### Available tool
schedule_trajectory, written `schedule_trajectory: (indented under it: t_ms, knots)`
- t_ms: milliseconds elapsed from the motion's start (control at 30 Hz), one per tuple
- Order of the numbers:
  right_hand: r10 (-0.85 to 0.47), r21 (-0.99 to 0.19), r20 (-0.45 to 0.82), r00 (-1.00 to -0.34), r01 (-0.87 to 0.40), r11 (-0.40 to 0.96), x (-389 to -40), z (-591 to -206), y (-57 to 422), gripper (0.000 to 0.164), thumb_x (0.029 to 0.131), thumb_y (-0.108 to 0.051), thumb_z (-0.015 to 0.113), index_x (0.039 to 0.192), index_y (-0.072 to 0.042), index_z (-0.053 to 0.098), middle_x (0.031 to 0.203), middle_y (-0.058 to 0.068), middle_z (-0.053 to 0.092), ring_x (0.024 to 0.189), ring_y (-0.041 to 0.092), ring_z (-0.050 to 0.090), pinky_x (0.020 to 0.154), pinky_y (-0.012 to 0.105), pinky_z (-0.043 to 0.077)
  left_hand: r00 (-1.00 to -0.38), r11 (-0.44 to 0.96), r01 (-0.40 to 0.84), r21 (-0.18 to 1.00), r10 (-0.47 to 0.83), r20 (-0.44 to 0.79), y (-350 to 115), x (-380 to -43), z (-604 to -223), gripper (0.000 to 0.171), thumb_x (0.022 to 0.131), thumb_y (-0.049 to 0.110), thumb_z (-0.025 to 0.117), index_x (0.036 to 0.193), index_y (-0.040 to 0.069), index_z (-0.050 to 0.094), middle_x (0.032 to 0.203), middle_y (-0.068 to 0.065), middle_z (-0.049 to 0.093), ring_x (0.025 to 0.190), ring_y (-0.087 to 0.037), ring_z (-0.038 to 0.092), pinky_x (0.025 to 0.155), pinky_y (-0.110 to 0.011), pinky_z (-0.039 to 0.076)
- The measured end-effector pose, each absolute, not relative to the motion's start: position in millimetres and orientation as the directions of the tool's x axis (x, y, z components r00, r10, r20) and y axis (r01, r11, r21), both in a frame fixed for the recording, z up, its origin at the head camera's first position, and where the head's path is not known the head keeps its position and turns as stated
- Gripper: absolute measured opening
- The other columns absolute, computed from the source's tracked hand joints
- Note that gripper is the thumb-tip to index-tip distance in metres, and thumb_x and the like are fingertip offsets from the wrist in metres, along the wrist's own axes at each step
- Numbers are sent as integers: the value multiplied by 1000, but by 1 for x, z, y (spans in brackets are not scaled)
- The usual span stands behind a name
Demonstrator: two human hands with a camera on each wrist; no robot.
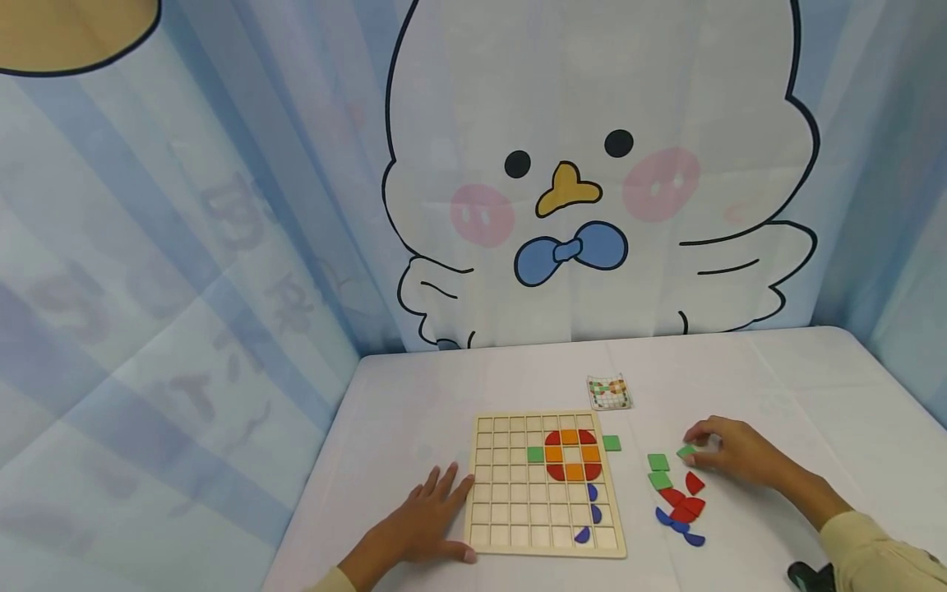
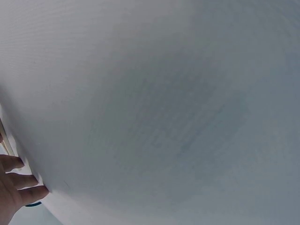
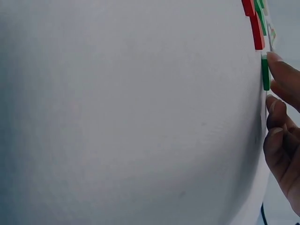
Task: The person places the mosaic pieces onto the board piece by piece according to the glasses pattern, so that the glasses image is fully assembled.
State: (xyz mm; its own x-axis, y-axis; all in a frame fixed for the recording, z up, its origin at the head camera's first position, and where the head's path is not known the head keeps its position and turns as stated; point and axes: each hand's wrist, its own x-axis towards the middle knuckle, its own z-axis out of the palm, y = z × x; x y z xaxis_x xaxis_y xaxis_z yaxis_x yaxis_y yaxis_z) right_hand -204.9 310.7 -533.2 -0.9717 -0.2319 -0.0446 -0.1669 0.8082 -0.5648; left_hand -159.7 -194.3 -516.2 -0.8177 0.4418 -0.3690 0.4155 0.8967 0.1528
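Note:
My right hand (image 1: 743, 452) pinches a green square tile (image 1: 685, 451) between thumb and index finger at the table surface; the right wrist view shows this tile (image 3: 266, 73) edge-on by the fingertips. My left hand (image 1: 429, 522) lies with spread fingers along the left edge of the wooden grid board (image 1: 506, 493), thumb near its lower corner. On the board, red quarter-round pieces (image 1: 554, 472) and orange squares (image 1: 569, 437) form a ring. A green square (image 1: 536, 455) sits left of the ring, and blue half-round pieces (image 1: 595, 514) lie below it.
Another green square (image 1: 612, 443) lies at the board's right edge. Loose green squares (image 1: 658, 462), red pieces (image 1: 694, 483) and blue pieces (image 1: 694, 540) lie right of the board. Behind it is a small pattern card (image 1: 610, 392). A dark object (image 1: 810, 575) is near my right sleeve.

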Motion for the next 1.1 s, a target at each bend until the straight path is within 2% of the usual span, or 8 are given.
schedule_trajectory:
  t_ms: [267,467,533,833,1100]
  knots:
    - [-224,-583,-61,-973,-148,799,-200,-531,309,34,81,-30,84,106,-10,74,98,-1,68,98,23,61,86,48,55,-815,896,416,156,443,-373,-195,-160,-517,111,74,82,59,161,25,23,167,-17,17,152,-45,19,113,-64,33]
    - [-263,-622,-69,-962,-164,765,-198,-529,307,28,82,-24,83,104,-14,69,91,-4,62,87,11,55,74,22,51,-817,902,403,155,431,-383,-194,-160,-515,111,74,83,60,161,25,23,168,-17,17,152,-45,18,114,-63,33]
    - [-270,-635,-70,-960,-166,754,-199,-528,306,27,83,-21,82,104,-13,67,89,-4,61,84,8,53,72,18,50,-817,903,401,154,429,-385,-193,-160,-515,111,74,83,59,161,26,23,168,-17,17,152,-45,18,114,-63,32]
    - [-286,-665,-93,-954,-154,731,-203,-524,300,25,90,-15,73,114,-10,67,85,-1,60,75,12,52,63,22,50,-818,899,411,153,438,-372,-194,-160,-514,110,75,82,60,161,25,24,167,-17,18,152,-45,20,113,-64,33]
    - [-288,-717,-111,-951,-124,686,-205,-516,285,30,87,-18,78,113,-6,70,86,2,61,73,14,53,59,23,51,-818,897,413,160,442,-368,-194,-159,-514,109,75,81,60,161,25,24,167,-17,18,152,-45,20,113,-64,33]
